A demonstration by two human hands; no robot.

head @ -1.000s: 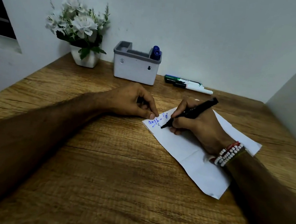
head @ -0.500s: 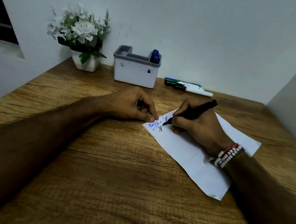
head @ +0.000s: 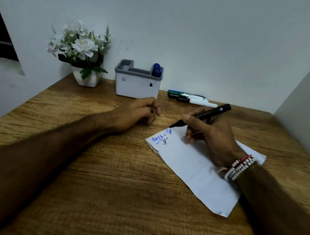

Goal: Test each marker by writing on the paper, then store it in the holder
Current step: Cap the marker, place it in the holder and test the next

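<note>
My right hand point(head: 215, 137) grips an uncapped black marker point(head: 211, 111), its tip hovering at the far corner of the white paper point(head: 193, 165). Blue scribbles and a small black mark point(head: 164, 140) sit near that corner. My left hand point(head: 141, 112) rests curled on the table, left of the paper, with a small dark piece, seemingly the marker's cap point(head: 152, 111), between its fingers. The white holder with a grey rim point(head: 136, 86) stands at the back and has blue markers point(head: 157, 70) in its right slot.
A green marker point(head: 186, 94) and a black-capped white marker point(head: 197, 102) lie by the wall, right of the holder. A white pot of white flowers point(head: 86, 77) stands at the back left. Walls close in behind and on the right.
A black mark has appeared under the blue writing. My right hand lifted the marker tip toward the paper's far corner. My left hand slid off the paper, back and to the left.
</note>
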